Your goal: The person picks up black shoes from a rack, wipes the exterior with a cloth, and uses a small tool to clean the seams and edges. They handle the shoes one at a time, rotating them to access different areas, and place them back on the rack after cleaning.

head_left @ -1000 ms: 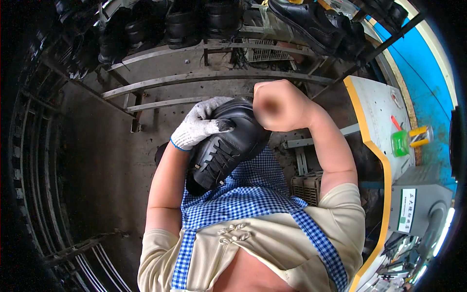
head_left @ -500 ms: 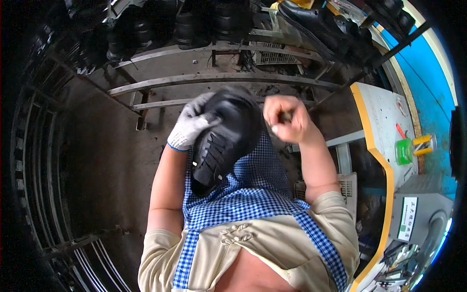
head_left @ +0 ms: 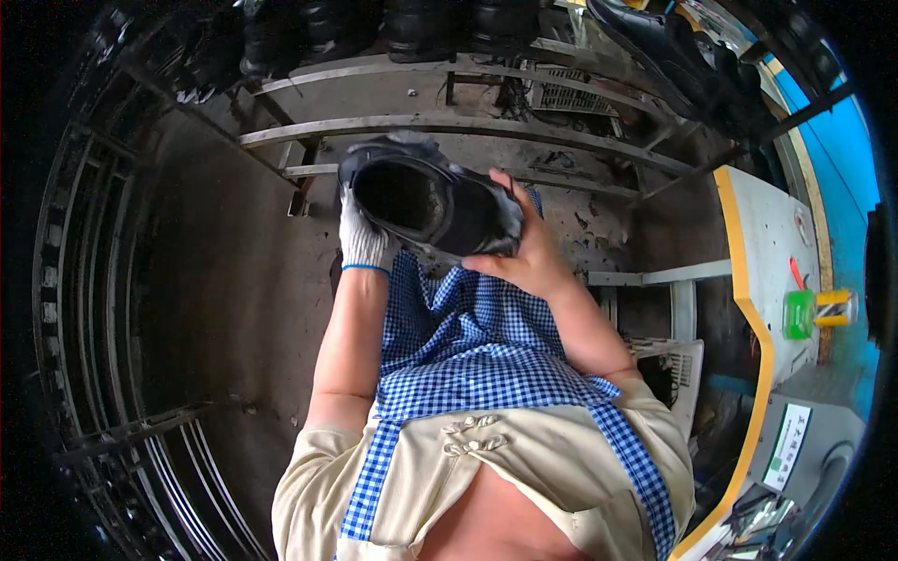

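Checked apron, blue and white, fills the lower middle of the view over a cream shirt; both forearms rise from it toward the centre.

Right hand, bare, palm cupped against the near side of a black shoe, fingers curled up around its rim, thumb not clearly visible. Grip is a wrap, not a pinch.

Left hand in a white knit glove with a blue cuff, closed against the shoe's far-left side (fingers mostly hidden behind the shoe, so their exact spread cannot be told).

Shoe held up between both hands, above the apron, at chest height in the middle of the view, its opening turned toward the camera so the dark inside shows. Well clear of the rails behind.

Beyond the hands: grey metal rails run across, dusty. Above them a row of dark shoes on a rack along the upper edge.

Right side: grey table with a yellow edge, a green container on it. Left side: curved metal bars, in shadow.
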